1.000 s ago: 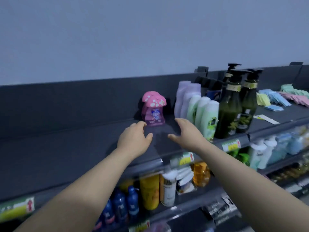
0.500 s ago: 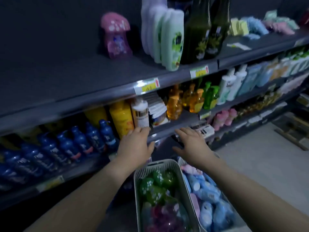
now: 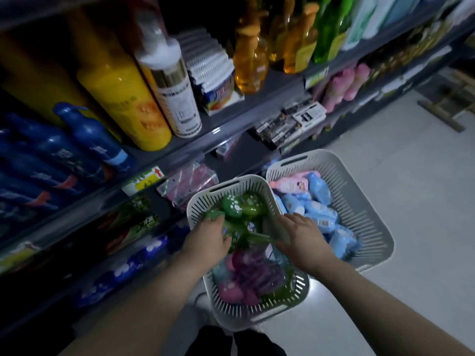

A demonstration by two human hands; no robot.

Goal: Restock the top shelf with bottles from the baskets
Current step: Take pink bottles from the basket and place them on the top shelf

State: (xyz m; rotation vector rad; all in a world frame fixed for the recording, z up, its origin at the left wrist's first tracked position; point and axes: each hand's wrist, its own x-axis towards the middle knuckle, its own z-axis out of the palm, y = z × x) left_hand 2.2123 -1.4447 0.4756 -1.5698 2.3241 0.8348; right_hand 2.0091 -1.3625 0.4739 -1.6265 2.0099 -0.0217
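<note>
On the floor below the shelving, two pale slotted baskets stood side by side, touching at their near rims. The nearer basket [image 3: 259,314] held mushroom-topped bottles: green bottles [image 3: 240,205] at the far end, against the rim closest to the shelves, and pink and purple bottles [image 3: 246,281] heaped at the end nearest my feet. The far basket [image 3: 370,209] carried blue bottles [image 3: 321,214], piled up, with one pink bottle [image 3: 291,185] lying on top at its far-left corner.

My left hand [image 3: 207,244] was down inside the nearer basket at its left wall, fingers curled over a green bottle; whether I had it properly gripped, I could not tell. My right hand [image 3: 300,236] lay over the rim where the two baskets met, fingers spread and loose, holding nothing I could see.

The top shelf was out of view. Shelves beside me carried yellow bottles [image 3: 120,91], blue spray bottles [image 3: 87,134] and amber pump bottles [image 3: 250,60]. The picture was dim and slightly blurred.
</note>
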